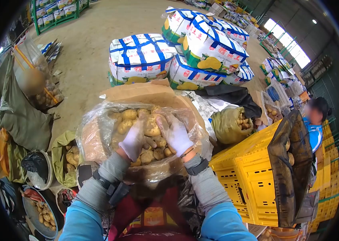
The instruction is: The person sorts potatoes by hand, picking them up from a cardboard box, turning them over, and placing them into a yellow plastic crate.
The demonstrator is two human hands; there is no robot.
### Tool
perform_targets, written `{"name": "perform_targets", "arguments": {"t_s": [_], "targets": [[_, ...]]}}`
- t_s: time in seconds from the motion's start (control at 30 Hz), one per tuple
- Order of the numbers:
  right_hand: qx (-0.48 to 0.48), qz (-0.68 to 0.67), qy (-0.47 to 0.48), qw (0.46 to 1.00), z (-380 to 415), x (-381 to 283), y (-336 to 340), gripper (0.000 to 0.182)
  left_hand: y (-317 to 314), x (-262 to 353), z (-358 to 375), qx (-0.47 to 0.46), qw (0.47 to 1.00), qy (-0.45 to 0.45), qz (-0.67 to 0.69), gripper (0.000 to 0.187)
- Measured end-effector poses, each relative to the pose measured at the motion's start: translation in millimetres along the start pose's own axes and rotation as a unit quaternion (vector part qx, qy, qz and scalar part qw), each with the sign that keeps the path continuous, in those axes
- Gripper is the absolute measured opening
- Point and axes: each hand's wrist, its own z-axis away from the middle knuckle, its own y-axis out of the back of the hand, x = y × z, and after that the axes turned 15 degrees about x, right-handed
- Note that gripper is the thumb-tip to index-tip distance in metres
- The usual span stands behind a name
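Potatoes [146, 156] fill a cardboard box [97, 138] lined with clear plastic film [189, 120]. Both my hands reach into it in soiled white gloves. A large potato [152, 127] sits between them, above the others. My left hand [134, 136] lies along its left side, fingers forward. Against its right side is my right hand [175, 131], with the fingers bent around it. The hands partly hide the potatoes below.
Packed white-and-blue bags [139, 58] stand beyond the box. Yellow crates [241, 172] rise on the right, with a person [314, 124] behind them. A green sack of potatoes [231, 124] is near right. On the left are more sacks [67, 156] and a tub of potatoes [43, 209].
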Motion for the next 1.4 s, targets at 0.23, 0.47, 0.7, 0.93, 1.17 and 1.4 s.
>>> {"name": "perform_targets", "arguments": {"t_s": [0.23,0.47,0.7,0.93,1.17,1.4], "targets": [[0.019,0.133,-0.009,0.991,2,-3,5,0.039,1,-12,-14,0.084,0.949,-0.233,-0.195,0.055],[0.061,0.069,0.126,0.988,13,-3,-9,0.038,19,-38,-36,-0.012,0.988,-0.057,0.143,0.045],[0.030,-0.070,-0.063,0.995,-3,22,-1,0.038,23,-25,-18,-0.150,0.985,-0.033,0.071,0.040],[0.058,0.137,0.161,0.976,13,-7,-9,0.039,19,-35,-16,-0.061,0.930,-0.344,-0.110,0.044],[0.033,-0.160,-0.057,0.985,-7,14,-8,0.027,26,-26,-30,-0.242,0.901,0.208,0.293,0.049],[-0.099,-0.146,-0.002,0.984,4,-3,-2,0.058,27,-24,-24,-0.206,0.965,0.038,0.159,0.047]]}}
